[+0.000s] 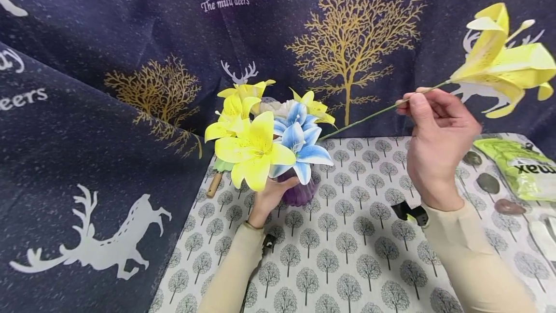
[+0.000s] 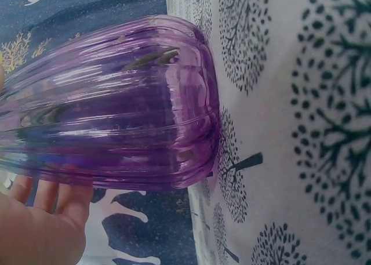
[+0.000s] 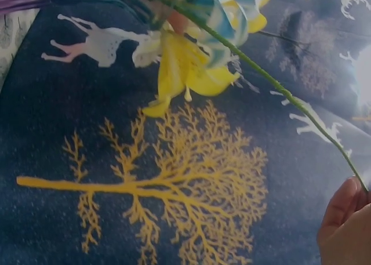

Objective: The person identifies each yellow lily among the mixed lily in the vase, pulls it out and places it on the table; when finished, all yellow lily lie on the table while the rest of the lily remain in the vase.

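Note:
A purple ribbed glass vase (image 2: pixel 133 108) stands on the table, and my left hand (image 1: pixel 267 198) grips its side. Out of the vase rise yellow lilies (image 1: pixel 252 149), blue-and-white lilies (image 1: pixel 299 146) and a whitish bloom (image 1: pixel 275 107) partly hidden behind them. Up to the right, my right hand (image 1: pixel 438 144) pinches the green stem (image 1: pixel 369 117) of a single yellow lily (image 1: pixel 499 64) between thumb and fingers. That stem slants down left toward the bouquet, its lower end hidden behind the blue petals. In the right wrist view, fingertips hold the stem (image 3: pixel 272 82) at lower right.
Left of the vase lies a wooden-handled tool (image 1: pixel 214 185), its upper part covered by petals. Along the right edge are a green package (image 1: pixel 523 168), several stones (image 1: pixel 488 182) and a white object (image 1: pixel 543 238). A dark printed cloth (image 1: pixel 269 37) hangs behind the table.

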`<state>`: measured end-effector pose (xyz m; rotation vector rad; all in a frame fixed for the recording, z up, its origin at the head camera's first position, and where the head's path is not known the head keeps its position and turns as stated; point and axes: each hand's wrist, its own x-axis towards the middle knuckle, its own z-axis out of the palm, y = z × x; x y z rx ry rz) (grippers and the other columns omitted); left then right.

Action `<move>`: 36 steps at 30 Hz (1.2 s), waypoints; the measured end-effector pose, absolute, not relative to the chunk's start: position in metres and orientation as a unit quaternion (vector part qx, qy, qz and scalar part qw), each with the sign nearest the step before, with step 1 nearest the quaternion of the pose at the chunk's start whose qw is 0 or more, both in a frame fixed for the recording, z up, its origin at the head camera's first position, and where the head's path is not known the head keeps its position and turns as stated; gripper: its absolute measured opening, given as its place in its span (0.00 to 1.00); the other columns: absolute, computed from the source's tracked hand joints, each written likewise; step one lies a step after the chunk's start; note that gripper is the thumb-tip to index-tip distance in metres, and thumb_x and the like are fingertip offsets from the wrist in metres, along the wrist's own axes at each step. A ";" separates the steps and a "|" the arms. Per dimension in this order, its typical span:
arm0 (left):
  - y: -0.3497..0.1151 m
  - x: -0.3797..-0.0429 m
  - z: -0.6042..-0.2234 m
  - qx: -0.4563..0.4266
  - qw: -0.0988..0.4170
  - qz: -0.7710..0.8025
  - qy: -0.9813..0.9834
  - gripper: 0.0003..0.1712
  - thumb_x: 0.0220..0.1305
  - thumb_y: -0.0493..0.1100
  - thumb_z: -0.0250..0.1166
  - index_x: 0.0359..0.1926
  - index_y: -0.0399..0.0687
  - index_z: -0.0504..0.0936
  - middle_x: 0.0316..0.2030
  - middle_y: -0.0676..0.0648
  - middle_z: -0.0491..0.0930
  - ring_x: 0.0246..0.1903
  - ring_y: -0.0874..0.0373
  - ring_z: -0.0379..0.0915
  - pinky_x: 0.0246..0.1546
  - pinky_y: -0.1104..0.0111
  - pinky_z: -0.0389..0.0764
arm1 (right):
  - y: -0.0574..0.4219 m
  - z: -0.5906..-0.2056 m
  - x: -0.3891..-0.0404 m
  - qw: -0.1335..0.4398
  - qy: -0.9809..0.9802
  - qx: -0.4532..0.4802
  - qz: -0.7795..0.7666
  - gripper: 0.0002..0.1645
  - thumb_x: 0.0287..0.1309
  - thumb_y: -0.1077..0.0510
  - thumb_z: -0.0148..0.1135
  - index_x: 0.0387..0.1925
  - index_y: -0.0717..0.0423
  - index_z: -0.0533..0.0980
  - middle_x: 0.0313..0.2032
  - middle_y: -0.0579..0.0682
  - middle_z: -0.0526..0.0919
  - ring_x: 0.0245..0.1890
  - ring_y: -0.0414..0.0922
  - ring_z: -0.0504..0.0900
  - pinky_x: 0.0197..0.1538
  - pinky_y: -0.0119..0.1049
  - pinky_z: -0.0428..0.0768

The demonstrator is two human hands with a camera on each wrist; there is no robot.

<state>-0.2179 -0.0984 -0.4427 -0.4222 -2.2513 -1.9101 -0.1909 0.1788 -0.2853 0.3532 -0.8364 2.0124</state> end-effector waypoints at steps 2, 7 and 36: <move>-0.099 -0.218 -0.444 -0.141 0.077 -0.642 -0.750 0.38 0.49 0.31 0.77 0.62 0.39 0.71 0.58 0.39 0.78 0.57 0.57 0.74 0.66 0.60 0.75 | 0.184 -0.281 -0.188 0.457 -0.314 0.133 0.822 0.09 0.48 0.81 0.67 0.32 0.85 0.76 0.25 0.66 0.85 0.22 0.52 0.85 0.30 0.39 0.86; -0.099 -0.219 -0.445 -0.145 0.067 -0.657 -0.736 0.37 0.50 0.30 0.76 0.61 0.38 0.72 0.56 0.37 0.78 0.55 0.58 0.75 0.65 0.60 0.76 | 0.200 -0.271 -0.180 0.475 -0.265 0.123 0.830 0.12 0.45 0.82 0.68 0.32 0.87 0.74 0.22 0.68 0.82 0.20 0.55 0.83 0.26 0.39 0.84; -0.096 -0.217 -0.444 -0.148 0.078 -0.664 -0.729 0.38 0.49 0.27 0.75 0.62 0.36 0.71 0.57 0.36 0.77 0.56 0.62 0.73 0.65 0.69 0.74 | 0.299 -0.350 -0.212 0.264 -0.662 -0.005 0.702 0.08 0.53 0.70 0.72 0.37 0.67 0.87 0.22 0.41 0.89 0.19 0.34 0.84 0.27 0.22 0.82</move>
